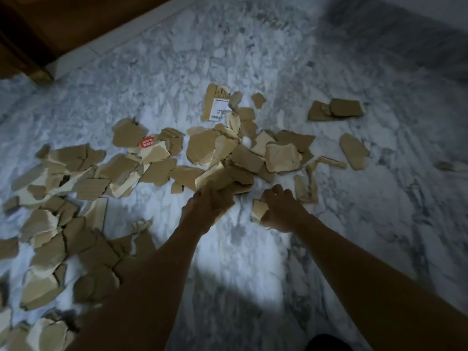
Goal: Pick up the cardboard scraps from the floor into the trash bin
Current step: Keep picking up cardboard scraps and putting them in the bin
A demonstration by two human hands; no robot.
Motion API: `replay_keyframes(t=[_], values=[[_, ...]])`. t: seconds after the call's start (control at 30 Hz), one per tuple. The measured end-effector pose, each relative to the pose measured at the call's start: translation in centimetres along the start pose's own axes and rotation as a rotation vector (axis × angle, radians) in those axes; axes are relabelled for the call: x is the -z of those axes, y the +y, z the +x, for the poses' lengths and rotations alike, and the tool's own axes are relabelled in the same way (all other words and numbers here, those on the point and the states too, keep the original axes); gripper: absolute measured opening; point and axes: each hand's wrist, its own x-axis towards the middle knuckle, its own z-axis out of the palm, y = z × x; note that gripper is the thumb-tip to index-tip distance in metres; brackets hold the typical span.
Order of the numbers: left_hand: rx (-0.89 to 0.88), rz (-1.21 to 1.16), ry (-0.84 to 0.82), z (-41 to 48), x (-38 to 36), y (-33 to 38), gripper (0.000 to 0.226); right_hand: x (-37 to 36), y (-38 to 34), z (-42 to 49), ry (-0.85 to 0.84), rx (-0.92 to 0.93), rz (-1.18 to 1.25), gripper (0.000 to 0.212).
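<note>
Left hand [206, 207]: fingers curled round a large cardboard scrap [225, 177]. Right hand [282, 211] pinches a small scrap [258, 211], both on the near side of the shipping-label piece [216, 103]. Other cardboard scraps [48, 254] litter the marble floor [253, 262], mostly left of that piece.

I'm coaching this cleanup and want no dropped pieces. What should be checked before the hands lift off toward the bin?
1. Grip of the left hand: ok, its fingers curl round the large scrap.
2. Grip of the right hand: ok, it pinches a small pale scrap.
3. Whether the large scrap is free of the pile: cannot tell, they overlap.
4. Sight of the trash bin: not ok, none in view.
5. State of the marble floor: not ok, many scraps lie on it.
</note>
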Motion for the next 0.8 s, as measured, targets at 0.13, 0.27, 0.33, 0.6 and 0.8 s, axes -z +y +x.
replay_keyframes(t=[0.13,0.27,0.33,0.6,0.8], values=[[0.035,-0.207,-0.134,-1.4,0.9,0.0,0.080,-1.1,-1.1,0.2,0.088,-0.127,0.002,0.077],[-0.030,-0.119,-0.356,-2.2,3.2,0.4,0.036,-0.2,-0.3,0.2,-0.083,-0.184,0.025,0.074],[-0.077,-0.099,-0.428,-1.4,4.7,0.4,0.021,0.8,0.5,0.3,-0.168,-0.158,0.065,0.075],[-0.186,0.016,-0.099,5.5,6.1,2.6,0.056,5.2,8.2,3.0,0.089,-0.485,0.311,0.089],[-0.017,0.125,0.079,4.7,2.5,2.5,0.051,0.9,8.3,1.7,0.269,-0.517,0.567,0.049]])
